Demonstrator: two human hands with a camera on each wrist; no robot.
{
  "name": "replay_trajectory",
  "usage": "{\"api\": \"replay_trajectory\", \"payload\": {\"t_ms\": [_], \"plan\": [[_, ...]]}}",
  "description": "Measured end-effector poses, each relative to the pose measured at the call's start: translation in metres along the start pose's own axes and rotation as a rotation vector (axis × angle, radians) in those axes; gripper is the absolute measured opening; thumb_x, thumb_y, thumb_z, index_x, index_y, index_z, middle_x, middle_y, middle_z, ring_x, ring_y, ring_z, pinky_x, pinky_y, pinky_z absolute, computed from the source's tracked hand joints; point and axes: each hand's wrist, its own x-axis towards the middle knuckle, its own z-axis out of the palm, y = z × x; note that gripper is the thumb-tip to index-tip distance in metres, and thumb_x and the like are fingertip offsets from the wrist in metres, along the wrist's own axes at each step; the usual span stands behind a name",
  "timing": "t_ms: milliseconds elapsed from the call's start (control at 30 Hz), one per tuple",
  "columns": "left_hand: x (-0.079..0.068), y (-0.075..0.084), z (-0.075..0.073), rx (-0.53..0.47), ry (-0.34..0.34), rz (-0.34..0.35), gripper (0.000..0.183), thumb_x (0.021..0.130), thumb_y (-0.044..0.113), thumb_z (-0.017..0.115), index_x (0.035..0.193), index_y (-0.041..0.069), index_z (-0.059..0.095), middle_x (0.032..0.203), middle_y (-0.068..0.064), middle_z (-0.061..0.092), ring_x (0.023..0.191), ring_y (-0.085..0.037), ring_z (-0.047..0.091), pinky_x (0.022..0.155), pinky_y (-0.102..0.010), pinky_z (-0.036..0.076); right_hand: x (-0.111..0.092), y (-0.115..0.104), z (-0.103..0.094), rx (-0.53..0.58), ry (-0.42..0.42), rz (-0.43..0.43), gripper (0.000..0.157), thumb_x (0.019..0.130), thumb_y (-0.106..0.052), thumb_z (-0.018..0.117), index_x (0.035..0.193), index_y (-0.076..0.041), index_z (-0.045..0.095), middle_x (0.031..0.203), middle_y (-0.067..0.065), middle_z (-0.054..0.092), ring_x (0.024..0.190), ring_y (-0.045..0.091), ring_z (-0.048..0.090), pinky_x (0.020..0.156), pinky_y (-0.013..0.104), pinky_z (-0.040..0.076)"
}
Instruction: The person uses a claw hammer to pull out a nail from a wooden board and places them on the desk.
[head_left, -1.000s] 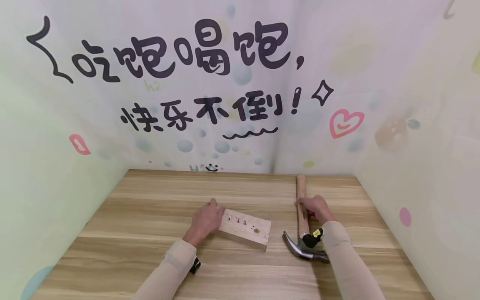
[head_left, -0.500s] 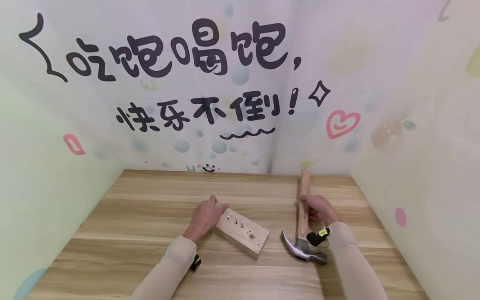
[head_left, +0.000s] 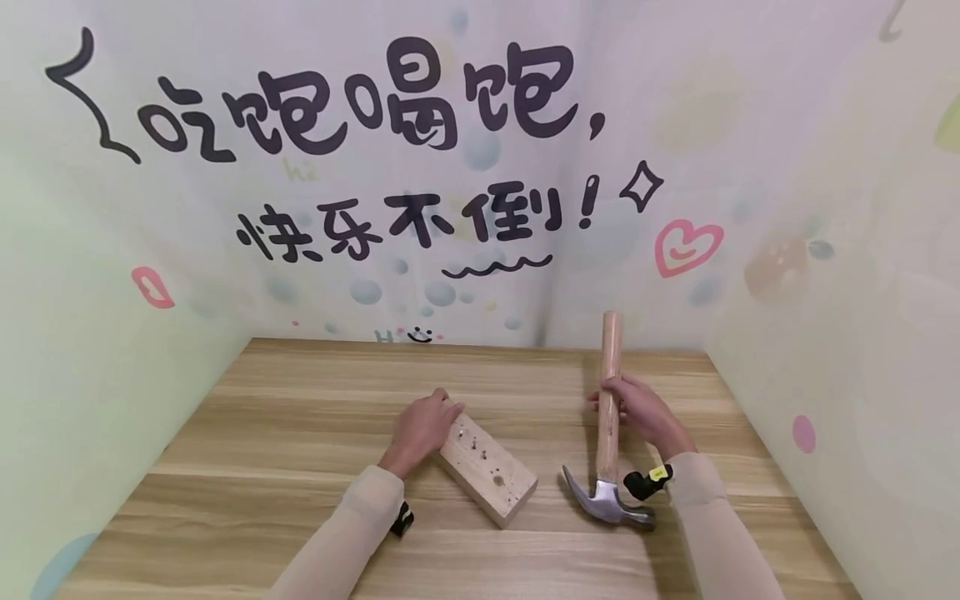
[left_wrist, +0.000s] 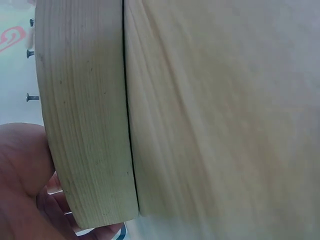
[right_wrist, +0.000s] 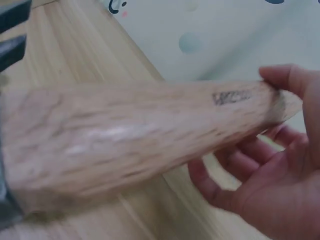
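Note:
My left hand (head_left: 422,429) grips the far left end of a pale wooden block (head_left: 491,477), with the thumb over its top edge and the fingers around the end. The block lies slantwise on the table. Three nails (left_wrist: 32,97) stand partly driven in its upper face, their shanks showing in the left wrist view. To the right, a claw hammer (head_left: 610,450) is held by its wooden handle between the thumb and fingers of my right hand (head_left: 647,412). Its steel head (head_left: 611,507) points toward me, low at the tabletop, and the handle's end tilts up and away.
The wood-grain table (head_left: 262,467) is enclosed by a printed back wall (head_left: 480,308) and two side walls. A small black device (head_left: 647,482) is strapped at the right wrist, another at the left. The hammer lies a short way right of the block.
The block has been turned clockwise, its near end swinging toward me. My right hand has raised the handle's end, which now overlaps the back wall; the hammer's head stays almost in place.

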Motion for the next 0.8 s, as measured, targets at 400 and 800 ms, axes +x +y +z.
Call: {"api": "replay_trajectory", "payload": {"t_ms": [400,800], "plan": [[-0.003,0.007,0.003,0.025,0.015,-0.003,0.05,0.106,0.045,0.038,0.129,0.005,0.059,0.113,-0.02,0.067,0.102,-0.037,0.064,0.081,-0.051,0.053,-0.014,0.001,0.011,0.335,-0.041,-0.222,0.027,0.107,-0.032,0.044,0.126,-0.013,0.039,0.124,0.004,0.069,0.106,0.023,0.07,0.101,0.047,0.047],[-0.002,0.011,0.008,0.038,-0.039,-0.038,0.055,0.106,0.045,0.035,0.138,0.002,0.05,0.131,-0.025,0.055,0.119,-0.042,0.054,0.094,-0.058,0.045,-0.034,-0.007,0.024,0.64,-0.337,-0.357,0.011,0.111,-0.024,0.022,0.118,-0.018,0.015,0.128,0.007,0.066,0.095,0.026,0.072,0.09,0.041,0.055]]}}
